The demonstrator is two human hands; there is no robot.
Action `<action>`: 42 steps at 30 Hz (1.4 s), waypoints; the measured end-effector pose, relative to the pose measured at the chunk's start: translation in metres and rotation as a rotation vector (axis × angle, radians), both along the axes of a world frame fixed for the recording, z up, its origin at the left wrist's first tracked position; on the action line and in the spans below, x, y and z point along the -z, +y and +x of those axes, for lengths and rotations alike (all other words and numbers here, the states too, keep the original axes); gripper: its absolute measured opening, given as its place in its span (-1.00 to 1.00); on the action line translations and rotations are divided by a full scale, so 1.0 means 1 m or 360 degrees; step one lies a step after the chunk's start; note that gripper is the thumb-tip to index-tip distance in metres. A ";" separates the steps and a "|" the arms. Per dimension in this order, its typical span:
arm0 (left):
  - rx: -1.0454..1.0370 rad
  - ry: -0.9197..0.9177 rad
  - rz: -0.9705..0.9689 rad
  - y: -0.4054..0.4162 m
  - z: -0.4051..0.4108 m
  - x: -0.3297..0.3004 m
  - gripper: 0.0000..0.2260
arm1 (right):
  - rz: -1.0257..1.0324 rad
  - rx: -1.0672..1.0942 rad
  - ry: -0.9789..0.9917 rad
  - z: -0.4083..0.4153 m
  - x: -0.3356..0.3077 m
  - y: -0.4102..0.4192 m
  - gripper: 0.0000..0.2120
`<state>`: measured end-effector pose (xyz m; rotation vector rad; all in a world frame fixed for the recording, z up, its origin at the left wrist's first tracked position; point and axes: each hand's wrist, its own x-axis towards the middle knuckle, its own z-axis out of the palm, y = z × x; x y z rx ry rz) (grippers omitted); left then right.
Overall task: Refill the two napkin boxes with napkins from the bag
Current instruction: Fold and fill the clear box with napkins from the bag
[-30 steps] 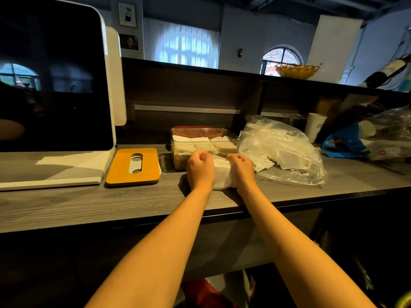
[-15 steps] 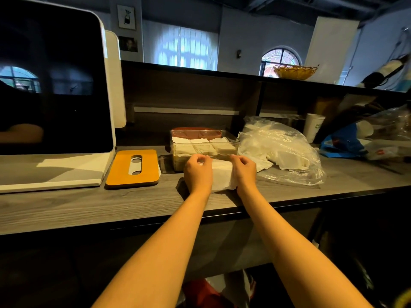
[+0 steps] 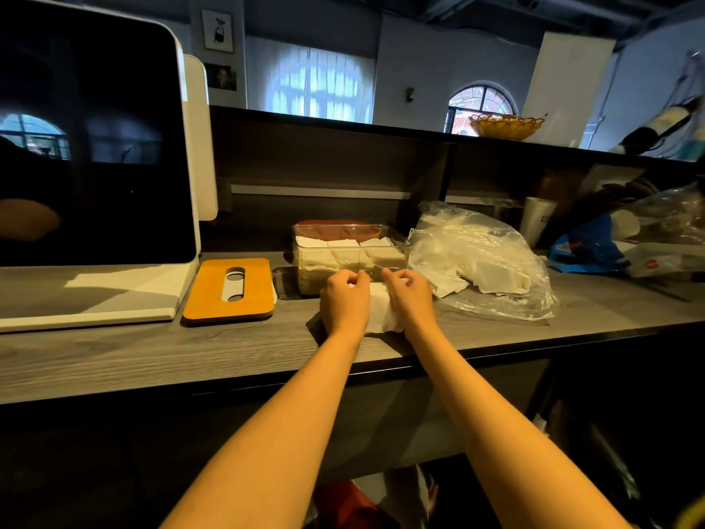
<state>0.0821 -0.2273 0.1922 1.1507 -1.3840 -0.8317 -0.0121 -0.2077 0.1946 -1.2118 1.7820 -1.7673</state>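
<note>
A stack of white napkins [image 3: 379, 309] sits on the wooden counter [image 3: 152, 349], gripped on either side by my left hand [image 3: 345, 301] and my right hand [image 3: 410, 299], fingers curled over its top. Just behind it stands a clear napkin box [image 3: 398, 248] filled with white napkins, its lid off. An orange lid with a slot [image 3: 230, 290] lies flat to the left. The clear plastic bag [image 3: 484, 261] holding more napkins lies to the right of the box. A reddish-brown lid or second box [image 3: 335, 227] shows behind the clear box.
A large white-framed screen [image 3: 91, 147] stands on the counter at left. A white paper cup [image 3: 536, 223], a blue packet [image 3: 587, 246] and more plastic bags crowd the right end. A yellow basket [image 3: 503, 126] sits on the upper shelf.
Both hands have drawn closer together on the napkin stack and curled their fingers further over its top. The stack stays in front of the clear box.
</note>
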 end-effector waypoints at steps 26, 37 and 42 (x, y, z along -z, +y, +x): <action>0.0810 0.0065 0.0387 -0.001 0.082 -0.008 -0.69 | -0.0157 -0.0595 -0.0178 0.012 -0.007 0.018 -0.55; 0.0633 0.0720 0.0624 0.010 0.057 -0.021 -0.76 | 0.0175 -0.0358 -0.0527 0.073 -0.045 0.006 -0.58; 0.0222 0.0678 0.0111 -0.016 0.063 -0.035 -0.76 | 0.0275 -0.0416 -0.0359 0.078 -0.062 -0.010 -0.81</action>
